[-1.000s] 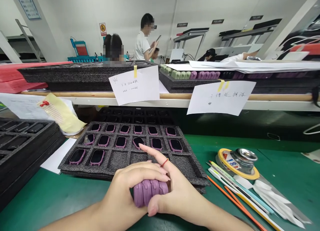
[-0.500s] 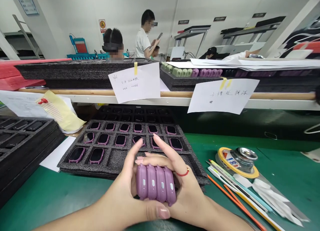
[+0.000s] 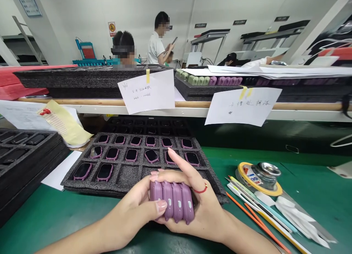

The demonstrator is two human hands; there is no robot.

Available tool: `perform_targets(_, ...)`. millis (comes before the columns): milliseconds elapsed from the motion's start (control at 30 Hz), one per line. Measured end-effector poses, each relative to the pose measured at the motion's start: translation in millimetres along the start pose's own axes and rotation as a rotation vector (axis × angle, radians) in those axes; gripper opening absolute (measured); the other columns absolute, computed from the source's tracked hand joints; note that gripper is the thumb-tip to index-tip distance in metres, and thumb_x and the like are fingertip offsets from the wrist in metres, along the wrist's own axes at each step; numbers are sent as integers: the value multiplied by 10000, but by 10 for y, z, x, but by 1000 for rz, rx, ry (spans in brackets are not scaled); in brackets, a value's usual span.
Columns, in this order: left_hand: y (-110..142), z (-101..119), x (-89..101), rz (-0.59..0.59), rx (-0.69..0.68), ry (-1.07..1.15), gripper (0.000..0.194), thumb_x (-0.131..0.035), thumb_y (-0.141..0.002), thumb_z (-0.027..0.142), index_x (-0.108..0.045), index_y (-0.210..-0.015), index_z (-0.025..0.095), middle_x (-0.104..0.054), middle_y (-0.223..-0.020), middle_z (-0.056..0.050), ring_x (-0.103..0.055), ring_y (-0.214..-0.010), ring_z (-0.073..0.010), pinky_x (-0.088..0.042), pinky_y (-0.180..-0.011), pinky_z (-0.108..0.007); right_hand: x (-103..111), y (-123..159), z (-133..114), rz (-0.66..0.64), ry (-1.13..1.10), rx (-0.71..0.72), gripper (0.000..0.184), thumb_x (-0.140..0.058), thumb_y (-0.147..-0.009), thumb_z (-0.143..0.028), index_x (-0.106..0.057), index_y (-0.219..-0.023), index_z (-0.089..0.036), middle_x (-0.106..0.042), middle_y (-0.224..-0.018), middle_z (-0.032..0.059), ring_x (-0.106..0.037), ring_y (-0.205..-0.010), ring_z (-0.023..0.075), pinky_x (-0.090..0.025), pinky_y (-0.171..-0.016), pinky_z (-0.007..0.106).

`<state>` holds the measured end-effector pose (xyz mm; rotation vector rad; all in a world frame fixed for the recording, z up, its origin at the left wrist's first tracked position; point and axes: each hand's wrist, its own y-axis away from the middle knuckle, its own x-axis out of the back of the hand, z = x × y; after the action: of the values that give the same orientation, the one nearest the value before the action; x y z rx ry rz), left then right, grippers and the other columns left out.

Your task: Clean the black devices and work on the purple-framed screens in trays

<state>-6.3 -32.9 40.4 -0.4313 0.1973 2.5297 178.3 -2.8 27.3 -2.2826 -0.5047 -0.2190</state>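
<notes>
Our left hand (image 3: 128,206) and right hand (image 3: 203,215) close their fingers around four purple rubber-cased smartwatches (image 3: 172,202), light, grippy pieces best held along their long sides.

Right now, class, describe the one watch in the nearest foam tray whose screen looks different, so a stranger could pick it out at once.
On the green bench mat lies a dark grey foam tray of purple-rimmed watches, just beyond the left hand. Look in the second row from the far edge, at the leftmost cell. That watch has a pale, shiny face, while its neighbours' screens are black.
</notes>
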Motion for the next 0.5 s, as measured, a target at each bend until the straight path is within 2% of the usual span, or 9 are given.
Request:
perform_targets(67, -4, -11, 17, 9, 17, -40, 400, -689, -913, 442, -617, -1250, 237, -680, -1111, -44, -637, -1015, -190, -511, -870, -299, -3, 0, -5, 0, 24, -1, 1109, -808, -714, -140, -156, -1594, -308, -715, -1196, 43, -705, -1130, 257, -538, -1057, 398)
perform_targets(267, -34, 11, -49, 75, -29, -102, 476, -743, -872, 437, -562, -1260, 232, -645, -1249, -80, -608, -1207, -250, -502, -1016, -381, -31, -3, -6, -50, 48, 35, 1043, -735, -769, -117, -129, -1601, -280, -733, -1199, 26, -689, -1162, 238, -473, -1133, 397)
perform_targets(367, -29, 39, -69, 51, -12, -160, 454, -707, -896, 444, -557, -1263, 222, -636, -1251, -89, -603, -1220, -257, -505, -1031, -401, -44, -9, -11, -43, 47, 42, 1039, -730, -772, -113, -128, -1601, -287, -732, -1213, 17, -684, -1174, 233, -466, -1145, 404)
perform_targets(500, -21, 30, -79, 104, -49, -197, 488, -751, -848, 444, -557, -1232, 214, -620, -1272, -96, -593, -1221, -276, -485, -1054, -429, -49, -12, -17, -80, 47, 68, 1057, -717, -761, -93, -112, -1606, -289, -718, -1254, 33, -673, -1193, 240, -491, -1120, 415)
